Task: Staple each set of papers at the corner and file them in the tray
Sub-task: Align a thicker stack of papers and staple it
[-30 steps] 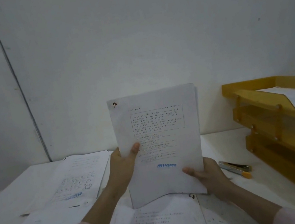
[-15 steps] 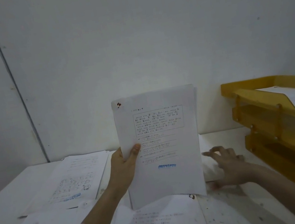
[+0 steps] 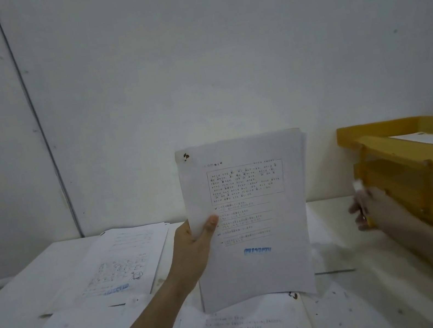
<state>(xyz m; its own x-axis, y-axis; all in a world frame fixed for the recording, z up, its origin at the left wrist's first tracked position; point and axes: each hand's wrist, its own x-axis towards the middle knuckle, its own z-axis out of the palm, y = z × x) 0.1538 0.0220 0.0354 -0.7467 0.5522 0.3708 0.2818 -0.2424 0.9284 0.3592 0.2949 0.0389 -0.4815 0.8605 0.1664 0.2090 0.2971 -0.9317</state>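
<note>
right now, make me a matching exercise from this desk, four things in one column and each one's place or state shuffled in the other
Things
1. paper set
2. right grip
3. tray
4. loose sheets

Places or states
A. yellow, tiered, at the right
B. flat on the table, at the left
C. upright, held by the left grip
D. holds a blurred tool beside the tray

Pairs: 1-C, 2-D, 3-A, 4-B
</note>
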